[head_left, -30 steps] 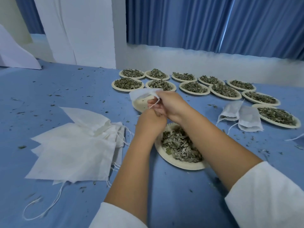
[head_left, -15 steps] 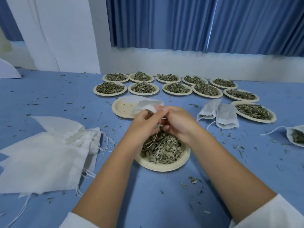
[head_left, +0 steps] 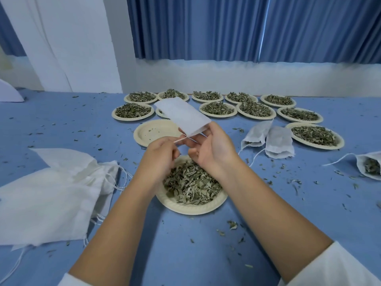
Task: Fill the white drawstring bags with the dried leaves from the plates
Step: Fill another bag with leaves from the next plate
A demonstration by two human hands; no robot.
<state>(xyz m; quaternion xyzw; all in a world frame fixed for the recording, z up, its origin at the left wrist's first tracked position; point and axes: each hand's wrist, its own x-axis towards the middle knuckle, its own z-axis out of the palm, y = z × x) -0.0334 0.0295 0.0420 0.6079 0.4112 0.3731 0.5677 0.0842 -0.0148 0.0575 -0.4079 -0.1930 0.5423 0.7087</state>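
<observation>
I hold a flat white drawstring bag point(head_left: 182, 115) up in the air above the table, its mouth toward me. My right hand point(head_left: 212, 149) pinches the bag's near edge. My left hand point(head_left: 162, 152) pinches the bag's thin string just left of it. Directly below both hands sits a paper plate point(head_left: 191, 207) heaped with dried green leaves point(head_left: 191, 182). An empty paper plate point(head_left: 153, 132) lies just beyond my hands. Several more plates of leaves point(head_left: 218, 108) stand in two rows at the back.
A pile of flat white bags point(head_left: 47, 195) lies at the left with loose strings. Two bags point(head_left: 268, 139) lie at the right of centre, and another bag with leaves in it point(head_left: 369, 167) at the right edge. Leaf crumbs litter the blue tablecloth point(head_left: 195, 254).
The bag has been lifted from just above the near plate and now stands flat in the air over the empty plate. Both hands rose with it and parted slightly.
</observation>
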